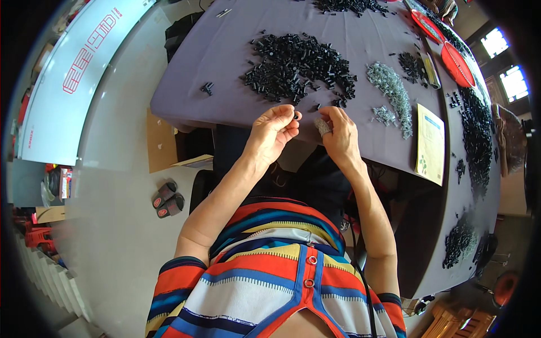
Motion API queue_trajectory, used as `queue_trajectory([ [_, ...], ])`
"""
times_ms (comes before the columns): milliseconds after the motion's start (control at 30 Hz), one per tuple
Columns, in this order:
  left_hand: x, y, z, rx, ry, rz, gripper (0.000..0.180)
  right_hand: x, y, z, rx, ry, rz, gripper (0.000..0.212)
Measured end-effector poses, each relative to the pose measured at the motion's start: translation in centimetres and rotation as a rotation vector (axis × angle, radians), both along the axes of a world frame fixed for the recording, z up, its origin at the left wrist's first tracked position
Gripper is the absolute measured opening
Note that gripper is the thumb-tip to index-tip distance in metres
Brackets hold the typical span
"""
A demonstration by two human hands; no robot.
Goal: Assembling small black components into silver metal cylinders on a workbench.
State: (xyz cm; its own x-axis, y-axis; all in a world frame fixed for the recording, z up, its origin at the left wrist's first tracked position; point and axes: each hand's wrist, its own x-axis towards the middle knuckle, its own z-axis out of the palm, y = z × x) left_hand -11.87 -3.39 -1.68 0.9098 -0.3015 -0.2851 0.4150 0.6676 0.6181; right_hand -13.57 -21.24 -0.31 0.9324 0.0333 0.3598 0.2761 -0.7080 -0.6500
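My left hand [269,134] is closed in a pinch at the near edge of the table. Between thumb and forefinger it grips a small black cylindrical piece [296,116] with a round open end. Beside it, my right hand [342,138] has its fingers curled in at the table edge. A grey, rough-textured covering [322,127] shows at its thumb side; what its fingertips hold, if anything, is hidden. Just beyond both hands spreads a large heap of similar black pieces [298,65]. One loose black piece [317,107] lies near my right fingertips.
Small clear pieces [391,90] form a pile right of the heap. A yellow booklet [430,143] overhangs the table's near edge. Red trays [457,65] and more black pieces [478,141] lie farther right. On the floor are a cardboard box [160,143] and slippers [168,200].
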Motion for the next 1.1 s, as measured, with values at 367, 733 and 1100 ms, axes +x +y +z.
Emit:
queue_trajectory([
  [367, 0.2, 0.5, -0.7, -0.099, 0.031, -0.003, 0.010, 2.6, 0.4, -0.4, -0.330, 0.027, 0.001, 0.028],
  [733, 0.0, 0.4, -0.9, -0.093, -0.032, -0.018, 0.010, 1.5, -0.6, -0.9, -0.205, -0.065, 0.043, 0.028],
  [1100, -0.1, -0.2, -0.9, -0.041, -0.049, -0.007, 0.010, -0.1, -0.4, -1.3, -0.241, -0.104, -0.037, 0.032],
])
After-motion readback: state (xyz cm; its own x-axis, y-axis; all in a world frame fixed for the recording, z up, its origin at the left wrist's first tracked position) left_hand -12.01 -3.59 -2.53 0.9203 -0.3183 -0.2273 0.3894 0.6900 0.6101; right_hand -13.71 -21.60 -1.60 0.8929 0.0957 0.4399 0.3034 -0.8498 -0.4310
